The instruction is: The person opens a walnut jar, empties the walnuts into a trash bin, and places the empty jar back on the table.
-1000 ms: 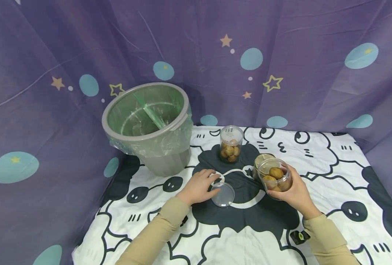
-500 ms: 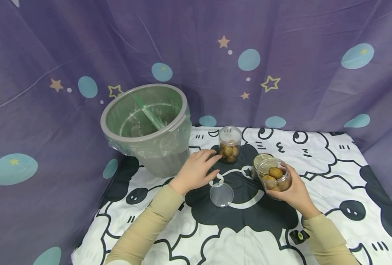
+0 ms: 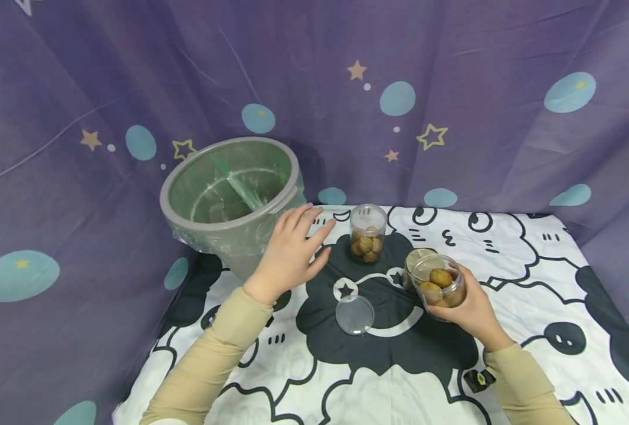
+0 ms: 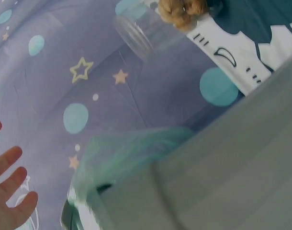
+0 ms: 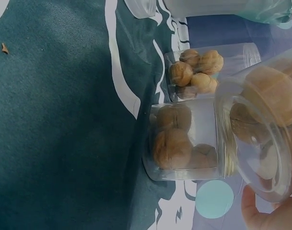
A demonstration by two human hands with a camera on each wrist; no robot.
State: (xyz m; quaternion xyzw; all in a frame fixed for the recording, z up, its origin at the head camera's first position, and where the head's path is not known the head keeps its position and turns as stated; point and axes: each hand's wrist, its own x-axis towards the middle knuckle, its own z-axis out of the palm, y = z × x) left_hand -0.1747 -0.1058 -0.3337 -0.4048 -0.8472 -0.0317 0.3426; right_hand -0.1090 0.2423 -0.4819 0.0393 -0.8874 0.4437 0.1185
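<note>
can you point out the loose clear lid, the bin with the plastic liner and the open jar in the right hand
loose clear lid (image 3: 354,314): head view, centre of the flat disc lying on the cloth.
bin (image 3: 179,213): head view, near part of the grey rim.
open jar (image 3: 443,287): head view, clear side wall with nuts behind it.

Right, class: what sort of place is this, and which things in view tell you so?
Probably a makeshift recording corner, not a real kitchen: a purple star-printed curtain hangs all around, a cartoon sheep cloth covers the table, and a lined grey bin stands on it beside clear jars of walnuts.
</note>
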